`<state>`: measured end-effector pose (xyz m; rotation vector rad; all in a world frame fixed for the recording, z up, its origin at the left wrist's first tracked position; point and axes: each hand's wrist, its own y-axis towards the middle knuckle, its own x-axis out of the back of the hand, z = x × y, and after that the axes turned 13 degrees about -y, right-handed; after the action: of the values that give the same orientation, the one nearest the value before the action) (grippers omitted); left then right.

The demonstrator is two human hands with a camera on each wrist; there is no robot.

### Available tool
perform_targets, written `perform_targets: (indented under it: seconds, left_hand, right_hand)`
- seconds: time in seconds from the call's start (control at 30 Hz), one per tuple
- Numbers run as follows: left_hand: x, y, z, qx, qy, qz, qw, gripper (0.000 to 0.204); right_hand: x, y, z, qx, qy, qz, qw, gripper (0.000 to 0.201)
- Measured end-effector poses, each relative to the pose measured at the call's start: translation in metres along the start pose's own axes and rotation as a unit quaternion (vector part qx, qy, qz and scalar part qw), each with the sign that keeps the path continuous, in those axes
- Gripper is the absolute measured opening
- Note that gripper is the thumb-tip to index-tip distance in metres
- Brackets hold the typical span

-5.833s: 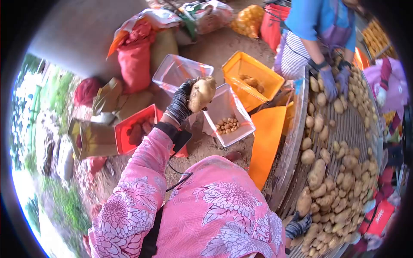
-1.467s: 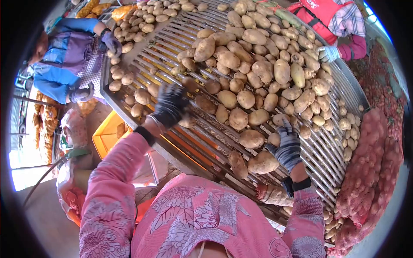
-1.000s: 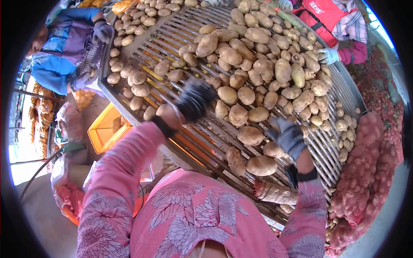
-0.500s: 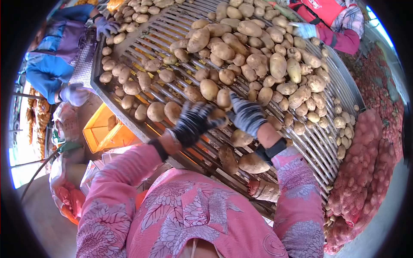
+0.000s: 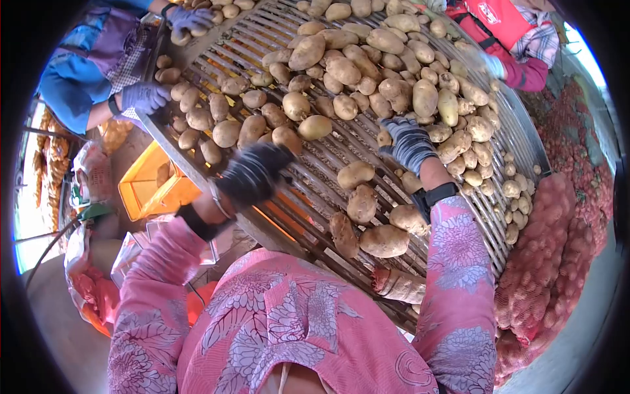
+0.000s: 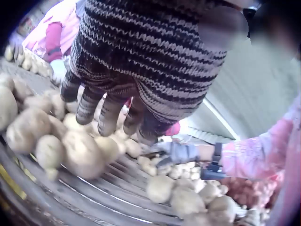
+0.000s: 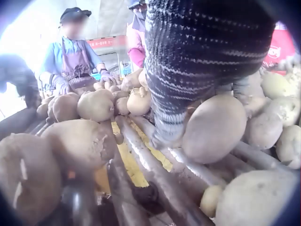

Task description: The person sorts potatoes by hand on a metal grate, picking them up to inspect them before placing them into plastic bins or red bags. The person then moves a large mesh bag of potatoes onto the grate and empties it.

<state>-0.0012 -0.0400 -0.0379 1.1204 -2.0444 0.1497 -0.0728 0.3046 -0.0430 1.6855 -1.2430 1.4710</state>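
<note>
My left hand (image 5: pixel 252 172), in a dark striped knit glove, is blurred in the head view over the near left edge of the slatted table (image 5: pixel 331 172). In the left wrist view its fingers (image 6: pixel 112 113) hang loosely, holding nothing. Potatoes (image 5: pixel 287 139) lie just beyond it. My right hand (image 5: pixel 412 146), gloved alike, reaches to the near side of the large potato heap (image 5: pixel 394 92), a small potato (image 5: pixel 384 138) at its fingertips. The right wrist view shows its thumb pointing down to the slats beside a potato (image 7: pixel 215 129) under the palm; the other fingers are mostly hidden.
Several big potatoes (image 5: pixel 384 241) lie at the table's near edge. An orange bin (image 5: pixel 147 180) stands below left. Red mesh sacks (image 5: pixel 538 256) of potatoes lean at the right. A person in blue (image 5: pixel 75 79) works at the left, another in a red vest (image 5: pixel 485 26) opposite.
The head view turned from floor bins to the table; the left hand no longer holds a large potato. Since half a second ago, the hands have parted and potatoes between them shifted left.
</note>
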Motion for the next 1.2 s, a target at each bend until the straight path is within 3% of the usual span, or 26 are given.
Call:
perform_targets:
  seconds: [0.03,0.07,0.13,0.2,0.27,0.33,0.37,0.4,0.43,0.47,0.53,0.6,0.67,0.7,0.73,0.8,0.87,0.93,0.97,1.0,1.07,1.1,1.13,1.2]
  left_hand:
    - [-0.006,0.003,-0.018,0.008,-0.038,0.093,0.995,0.038]
    - [-0.012,0.009,-0.036,0.017,-0.075,0.185,0.980,0.037]
    - [-0.035,0.004,-0.044,-0.039,-0.112,0.176,0.977,0.034]
    - [-0.044,0.006,-0.051,0.006,-0.116,0.183,0.976,0.033]
    - [-0.049,0.006,-0.055,0.049,-0.125,0.193,0.972,0.032]
    - [-0.058,0.009,-0.053,0.077,-0.254,0.145,0.953,0.033]
    - [-0.079,0.005,-0.031,0.016,-0.356,0.076,0.931,0.033]
    - [-0.071,0.012,-0.036,0.005,-0.358,0.087,0.930,0.033]
    - [-0.060,0.024,-0.048,0.218,-0.545,0.018,0.809,0.036]
    - [-0.058,0.033,-0.055,0.418,-0.674,-0.045,0.608,0.039]
    - [-0.065,0.037,-0.044,0.398,-0.801,-0.046,0.445,0.047]
    - [-0.064,0.049,-0.059,0.393,-0.815,-0.032,0.425,0.051]
    - [-0.065,0.058,-0.081,0.447,-0.803,-0.101,0.382,0.045]
    - [-0.091,0.039,-0.052,0.431,-0.786,-0.142,0.420,0.041]
    - [-0.087,0.037,-0.053,0.435,-0.785,-0.139,0.418,0.041]
    - [-0.077,0.034,-0.057,0.461,-0.780,-0.085,0.415,0.039]
    - [-0.077,0.029,-0.050,0.433,-0.787,-0.077,0.433,0.041]
    - [-0.070,0.036,-0.060,0.405,-0.848,-0.120,0.320,0.043]
    - [-0.068,0.041,-0.065,0.436,-0.829,-0.182,0.299,0.049]
    - [-0.069,0.039,-0.060,0.436,-0.828,-0.187,0.298,0.049]
    - [-0.074,0.029,-0.048,0.318,-0.894,-0.092,0.303,0.055]
    - [-0.072,0.029,-0.048,0.273,-0.912,-0.048,0.304,0.059]
    - [-0.073,0.027,-0.049,0.273,-0.922,-0.069,0.266,0.062]
    - [-0.068,0.029,-0.056,0.224,-0.948,-0.040,0.221,0.066]
  right_hand:
    - [0.004,0.002,0.002,0.004,0.000,-0.001,1.000,0.049]
    - [0.011,0.006,0.004,0.002,-0.011,0.061,0.998,0.053]
    - [0.023,0.014,0.009,-0.001,-0.035,0.180,0.983,0.060]
    - [0.013,0.014,0.008,0.016,-0.014,0.156,0.988,0.060]
    - [0.024,0.010,0.019,-0.006,-0.038,0.190,0.981,0.067]
    - [0.009,0.010,0.022,-0.020,-0.014,0.186,0.982,0.059]
    - [0.000,0.007,0.024,-0.012,0.046,0.120,0.992,0.056]
    - [-0.004,0.002,0.024,-0.011,0.103,0.052,0.993,0.052]
    - [0.004,-0.006,0.029,-0.008,0.167,-0.008,0.986,0.051]
    - [0.016,-0.016,0.040,-0.007,0.226,-0.067,0.972,0.050]
    - [0.036,-0.036,0.068,0.034,0.305,-0.078,0.948,0.052]
    - [0.071,-0.056,0.087,0.132,0.282,-0.082,0.947,0.055]
    - [0.066,-0.066,0.086,0.131,0.255,-0.115,0.951,0.053]
    - [0.066,-0.070,0.067,0.117,0.310,-0.141,0.933,0.052]
    - [0.063,-0.074,0.045,0.103,0.364,-0.165,0.911,0.051]
    - [0.012,-0.078,-0.014,-0.089,0.449,-0.066,0.887,0.048]
    - [-0.003,-0.083,-0.057,-0.212,0.215,0.067,0.951,0.052]
    - [-0.019,-0.084,-0.055,-0.195,0.155,0.059,0.967,0.054]
    - [-0.028,-0.083,-0.054,-0.182,0.093,0.046,0.978,0.055]
    - [-0.034,-0.079,-0.053,-0.176,0.095,0.046,0.979,0.055]
    - [-0.047,-0.070,-0.050,-0.177,0.047,0.013,0.983,0.059]
    - [-0.063,-0.070,-0.059,-0.144,0.059,-0.043,0.987,0.061]
    - [-0.055,-0.064,-0.061,-0.170,0.122,0.044,0.977,0.065]
    - [-0.042,-0.060,-0.059,-0.175,0.165,0.099,0.966,0.069]
